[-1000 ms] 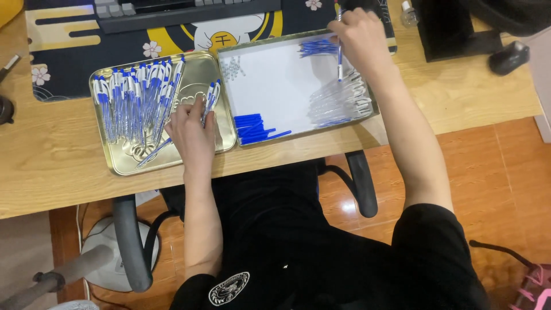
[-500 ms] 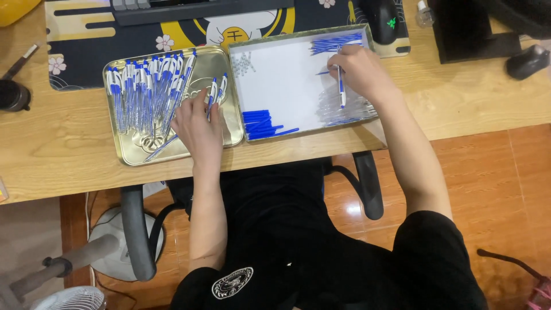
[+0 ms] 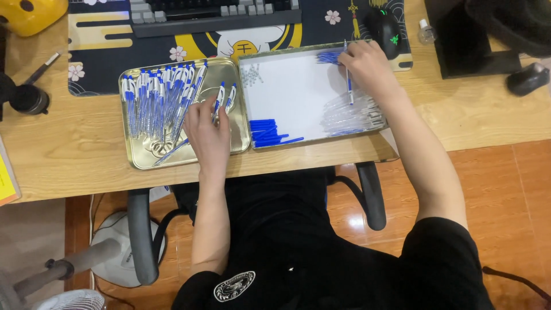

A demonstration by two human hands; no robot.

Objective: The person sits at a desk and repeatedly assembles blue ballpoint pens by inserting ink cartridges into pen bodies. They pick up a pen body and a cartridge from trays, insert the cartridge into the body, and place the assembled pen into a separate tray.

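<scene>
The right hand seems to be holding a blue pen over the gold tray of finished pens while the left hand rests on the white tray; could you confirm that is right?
Not quite: the trays are swapped. In the head view the right hand holds a blue pen over the white tray, and the left hand rests on the gold tray of finished pens.

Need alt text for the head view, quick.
Seated person's left hand rests on blue-and-white pens in a metal tray; right hand holds a blue refill over a white tray of clear barrels and blue caps.
</scene>
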